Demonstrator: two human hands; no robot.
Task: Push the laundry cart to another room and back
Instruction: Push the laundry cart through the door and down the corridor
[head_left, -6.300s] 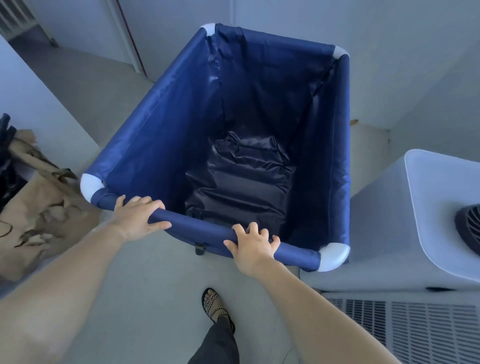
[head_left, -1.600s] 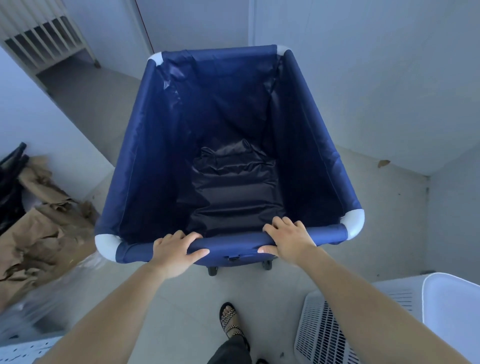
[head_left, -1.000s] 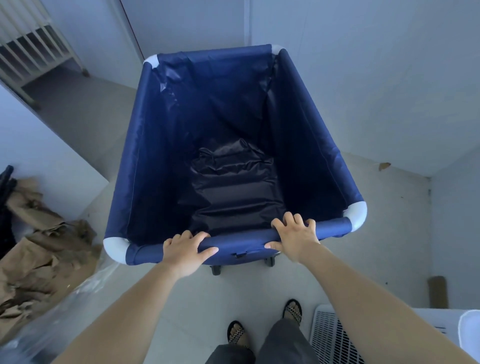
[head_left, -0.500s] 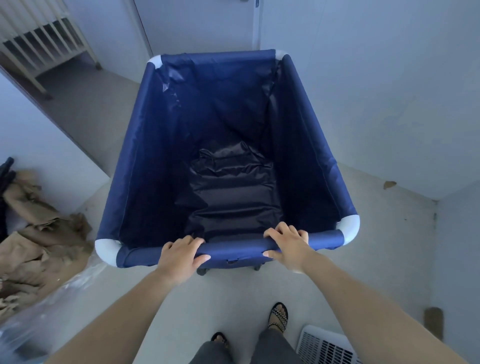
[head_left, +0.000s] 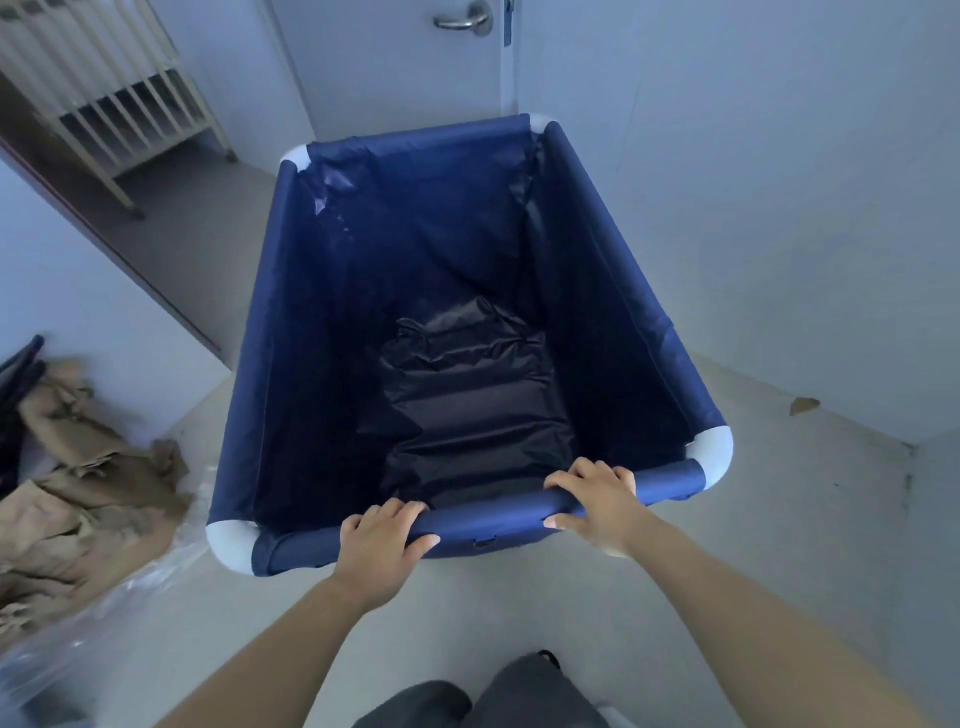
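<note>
head view | one laundry cart (head_left: 322, 332) | left hand (head_left: 382, 540), right hand (head_left: 597, 501) both grip near rail | one door (head_left: 395, 67)

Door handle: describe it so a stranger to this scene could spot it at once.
Beyond the far rim of the big navy laundry cart stands a pale door. Near the frame's top, by the door's right edge, is the door handle: a silver lever, the only shiny metal among flat pale surfaces.
</note>
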